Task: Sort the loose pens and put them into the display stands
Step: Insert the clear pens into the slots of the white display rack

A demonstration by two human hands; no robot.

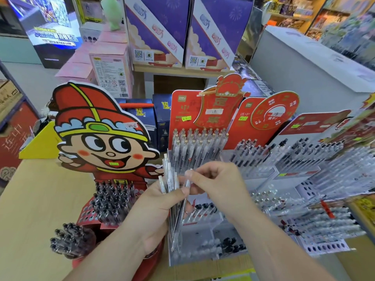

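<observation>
My left hand (151,211) grips a bundle of clear-barrelled pens (169,179), upright, at the centre of the view. My right hand (215,182) pinches the top of one pen (187,184) at the bundle's right side. Behind the hands a red display stand (182,110) holds rows of clear pens with pale caps. To the left a cartoon-figure stand (97,134) holds several black-capped pens (111,201). Clear acrylic tiered stands (205,224) with a few black-capped pens lie below my hands.
More red stands (274,114) with black-capped pens fill the right side. A red cup of dark pens (69,240) sits at the lower left on the wooden counter (36,209). Purple boxes (158,31) and pink boxes (109,63) stand behind.
</observation>
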